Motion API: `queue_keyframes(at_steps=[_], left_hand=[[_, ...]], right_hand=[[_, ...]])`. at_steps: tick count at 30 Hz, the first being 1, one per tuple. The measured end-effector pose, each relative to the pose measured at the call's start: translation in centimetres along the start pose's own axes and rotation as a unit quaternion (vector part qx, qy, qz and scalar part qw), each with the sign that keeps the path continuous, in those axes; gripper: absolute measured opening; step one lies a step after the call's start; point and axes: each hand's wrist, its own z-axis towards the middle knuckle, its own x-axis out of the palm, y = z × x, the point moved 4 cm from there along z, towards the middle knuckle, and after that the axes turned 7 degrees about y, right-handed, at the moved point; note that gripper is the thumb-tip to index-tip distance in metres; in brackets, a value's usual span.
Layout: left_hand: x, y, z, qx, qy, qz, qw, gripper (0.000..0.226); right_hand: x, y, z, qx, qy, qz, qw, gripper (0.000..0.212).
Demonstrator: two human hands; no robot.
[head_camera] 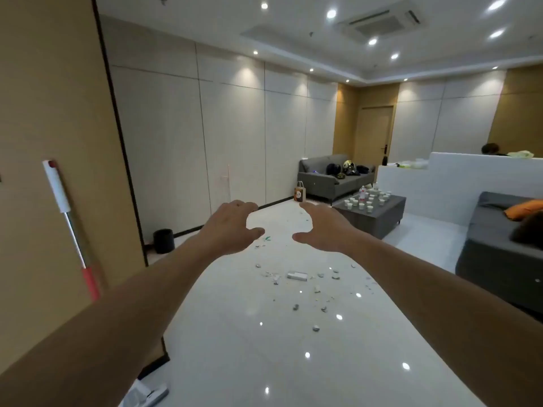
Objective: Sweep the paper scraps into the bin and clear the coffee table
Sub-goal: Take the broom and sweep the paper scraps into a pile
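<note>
Paper scraps (296,276) lie scattered over the glossy white floor in the middle of the view, several grey and a few green. A black bin (163,240) stands by the left wall's corner. A broom handle (70,227), white with a red grip, leans on the tan wall at left. The grey coffee table (379,214) at right carries several white cups (365,199) and a bottle (362,193). My left hand (232,227) and right hand (323,227) are stretched forward, fingers spread, holding nothing.
A grey sofa (332,179) with bags stands at the back, a paper bag (300,194) beside it. Another grey sofa (499,254) with an orange cushion is at right. A white partition (458,183) rises behind the table, a person's head visible beyond it. A dustpan-like object (147,393) lies at bottom left.
</note>
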Motion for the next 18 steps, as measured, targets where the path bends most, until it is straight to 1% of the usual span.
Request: queue_keyframes(at_steps=[6, 10, 13, 18], left_hand=[[6.0, 3.7, 8.3, -0.039, 0.070, 0.001, 0.997, 0.067], [9.7, 7.1, 14.9, -0.034, 0.077, 0.002, 0.996, 0.069], [12.3, 10.8, 21.0, -0.029, 0.080, -0.002, 0.996, 0.068], [13.4, 17.9, 32.7, -0.039, 0.104, -0.005, 0.994, 0.068]], right_hand=[[3.6, -4.8, 9.7, 0.029, 0.046, 0.007, 0.999, 0.086], [5.8, -6.7, 17.5, 0.028, 0.039, -0.003, 0.999, 0.086], [7.4, -7.6, 24.7, 0.025, 0.039, -0.014, 0.999, 0.086], [7.5, -8.0, 37.9, 0.034, 0.046, -0.025, 0.998, 0.086]])
